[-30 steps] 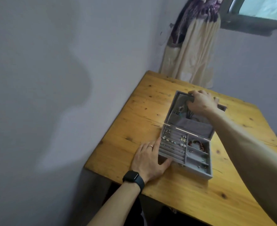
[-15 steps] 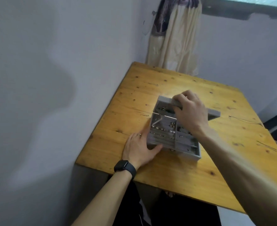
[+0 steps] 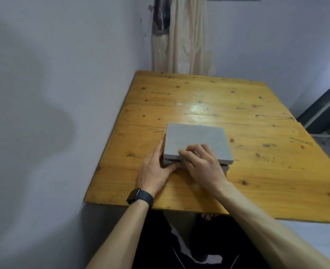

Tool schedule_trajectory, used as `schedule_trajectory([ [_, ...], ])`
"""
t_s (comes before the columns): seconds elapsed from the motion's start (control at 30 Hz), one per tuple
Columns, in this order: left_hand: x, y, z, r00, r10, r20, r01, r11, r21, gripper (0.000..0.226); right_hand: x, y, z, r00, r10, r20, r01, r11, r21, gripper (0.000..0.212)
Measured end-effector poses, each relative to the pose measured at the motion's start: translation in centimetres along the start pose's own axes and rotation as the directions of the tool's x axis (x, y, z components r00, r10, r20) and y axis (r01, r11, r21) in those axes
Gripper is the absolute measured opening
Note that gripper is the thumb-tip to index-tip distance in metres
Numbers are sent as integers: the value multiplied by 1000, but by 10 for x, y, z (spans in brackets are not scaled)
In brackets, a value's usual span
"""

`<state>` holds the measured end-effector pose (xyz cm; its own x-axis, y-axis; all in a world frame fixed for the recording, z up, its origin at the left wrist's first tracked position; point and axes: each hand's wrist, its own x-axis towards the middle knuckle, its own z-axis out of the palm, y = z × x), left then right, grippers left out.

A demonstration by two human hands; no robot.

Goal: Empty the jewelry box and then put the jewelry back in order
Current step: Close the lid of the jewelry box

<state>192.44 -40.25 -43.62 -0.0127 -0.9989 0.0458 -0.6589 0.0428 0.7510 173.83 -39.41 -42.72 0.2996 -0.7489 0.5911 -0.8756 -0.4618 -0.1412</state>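
Clothing, dark: lowest in view, under the near table edge, between the two bare forearms.

Watch, black: on the left wrist, over the near edge of the table.

Left hand: flat on the tabletop, fingers straight along the left side of the jewelry box, thumb against its near left corner. It holds nothing.

Right hand: fingers curled over the near edge of the lid, fingertips on its top face. The thumb is hidden.

Jewelry box, grey: on the table, in its near-left part, just ahead of both hands. The lid lies down over the base, with a narrow dark gap showing along the near edge. The contents cannot be seen.

Table, yellow pine, knotted: its left edge is against the wall, with a glossy patch beyond the box.

Wall, pale: to the left and behind.

Curtain, cream with a dark patterned part: hanging in the far corner, behind the table.
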Motion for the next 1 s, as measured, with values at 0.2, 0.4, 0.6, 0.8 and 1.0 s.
schedule_trajectory([
  [0.2,-2,-4,0,991,136,11,-137,990,38,64,-20,3,-10,997,39,64,-48,987,155,28],
  [0.4,2,-7,3,989,146,-11,-146,989,4,59,-36,20,-14,945,325,-34,-311,925,218,29],
  [0.6,4,-8,5,990,137,-34,-136,990,26,60,-41,18,-5,888,454,-79,-419,866,272,21],
  [0.8,2,-5,4,989,143,-28,-141,989,38,61,-44,21,-9,901,431,-40,-408,876,257,28],
  [1.0,0,-2,3,988,154,-15,-152,986,65,64,-54,29,-9,948,317,42,-319,937,140,46],
])
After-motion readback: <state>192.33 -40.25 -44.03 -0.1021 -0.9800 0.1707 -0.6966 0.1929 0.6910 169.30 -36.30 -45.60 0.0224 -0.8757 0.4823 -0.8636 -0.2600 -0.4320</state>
